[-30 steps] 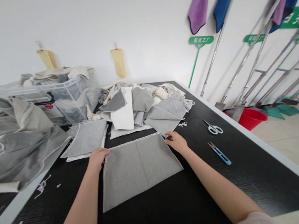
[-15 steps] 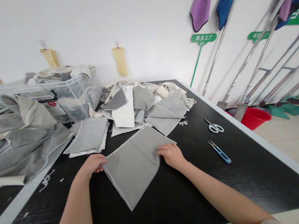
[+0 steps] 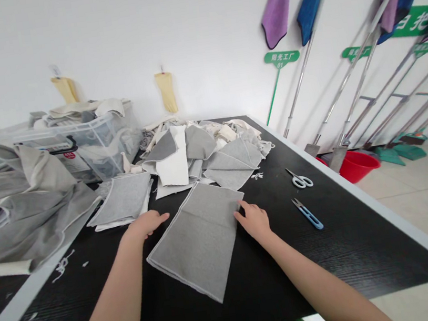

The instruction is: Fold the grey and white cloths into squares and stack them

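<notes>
A grey cloth (image 3: 201, 239) with pale stitched edges lies on the black table, its lower corner pointing toward me. My left hand (image 3: 148, 224) is just off its upper left edge, thumb extended, holding nothing. At the cloth's right edge, my right hand (image 3: 254, 219) touches the fabric near the upper right corner, with its fingertips at the border. Left of the cloth sits a neat stack of grey cloths (image 3: 120, 199). Behind it is a loose heap of grey and white cloths (image 3: 229, 158).
White-handled scissors (image 3: 300, 179) and blue thread snips (image 3: 308, 214) lie at the right. A clear plastic bin (image 3: 103, 139) full of cloth stands back left, behind crumpled grey fabric (image 3: 46, 216). Thread scraps (image 3: 62, 266) are at the left. A red bucket (image 3: 358, 165) is on the floor.
The cloth has turned, its lower corner swinging to the right. My left hand has let go of its left corner. The whole view has shifted slightly.
</notes>
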Demonstrator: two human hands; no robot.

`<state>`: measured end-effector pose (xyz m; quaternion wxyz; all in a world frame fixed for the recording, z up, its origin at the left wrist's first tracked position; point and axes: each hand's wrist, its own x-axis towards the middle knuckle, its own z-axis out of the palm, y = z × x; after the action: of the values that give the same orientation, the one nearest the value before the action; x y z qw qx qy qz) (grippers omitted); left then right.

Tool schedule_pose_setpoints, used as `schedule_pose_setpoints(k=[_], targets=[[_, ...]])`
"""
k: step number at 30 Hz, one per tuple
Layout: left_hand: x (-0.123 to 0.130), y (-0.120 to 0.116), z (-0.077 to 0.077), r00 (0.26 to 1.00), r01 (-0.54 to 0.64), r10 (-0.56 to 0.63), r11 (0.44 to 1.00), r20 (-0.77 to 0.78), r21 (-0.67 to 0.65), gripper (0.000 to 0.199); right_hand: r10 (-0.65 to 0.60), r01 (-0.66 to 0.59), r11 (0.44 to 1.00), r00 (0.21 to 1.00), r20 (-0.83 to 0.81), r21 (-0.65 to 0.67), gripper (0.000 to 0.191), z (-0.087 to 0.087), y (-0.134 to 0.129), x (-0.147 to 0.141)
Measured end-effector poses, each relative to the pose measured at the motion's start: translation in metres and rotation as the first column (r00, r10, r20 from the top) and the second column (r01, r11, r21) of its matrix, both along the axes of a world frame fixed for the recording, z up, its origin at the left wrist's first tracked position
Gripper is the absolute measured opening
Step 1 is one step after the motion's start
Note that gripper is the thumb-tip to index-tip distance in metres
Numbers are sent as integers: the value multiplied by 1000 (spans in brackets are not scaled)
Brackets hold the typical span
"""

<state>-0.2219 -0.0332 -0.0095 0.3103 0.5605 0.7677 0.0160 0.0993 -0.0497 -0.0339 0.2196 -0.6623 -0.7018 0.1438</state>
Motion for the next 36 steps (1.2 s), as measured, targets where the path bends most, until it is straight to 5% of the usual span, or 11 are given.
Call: schedule_pose_setpoints(k=[3, 6, 9, 14, 17, 22, 27, 30, 33, 36], targets=[[32, 17, -2, 982, 94, -69, 986, -176, 135, 45, -31, -33, 989, 909, -416, -145, 52, 1, -3, -8], [60, 19, -11, 984, 20, 27, 966, -178, 258, 40, -225, -146, 925, 534, -815, -351, 65, -2, -9, -16], [71, 16, -22, 993, -59, 86, 953, -80, 298, 32, -399, -240, 864, 212, -892, -443, 79, -5, -18, -23], [62, 18, -30, 979, -164, 117, 938, 164, 307, 39, -512, -245, 837, -31, -859, -490, 94, -7, -31, -33], [60, 18, -29, 936, -189, 84, 938, 341, 289, 38, -516, -212, 840, -30, -856, -499, 98, -7, -29, -34], [69, 9, -25, 791, -213, 47, 956, 610, 202, 29, -355, -153, 910, 187, -916, -385, 92, 1, -18, -18], [72, 4, -17, 604, -341, 54, 919, 795, 196, 31, -330, -260, 859, 374, -867, -440, 86, 8, -15, -3], [71, 4, -10, 511, -478, 57, 848, 858, 228, 44, -276, -240, 900, 330, -903, -363, 85, 12, -14, -3], [72, 2, -2, 571, -554, 68, 767, 818, 323, 69, -202, -168, 956, 222, -954, -241, 85, 18, -9, -4], [74, -5, 11, 530, -518, -18, 785, 848, 340, 79, -138, -118, 981, 137, -981, -154, 80, 27, -5, -4]])
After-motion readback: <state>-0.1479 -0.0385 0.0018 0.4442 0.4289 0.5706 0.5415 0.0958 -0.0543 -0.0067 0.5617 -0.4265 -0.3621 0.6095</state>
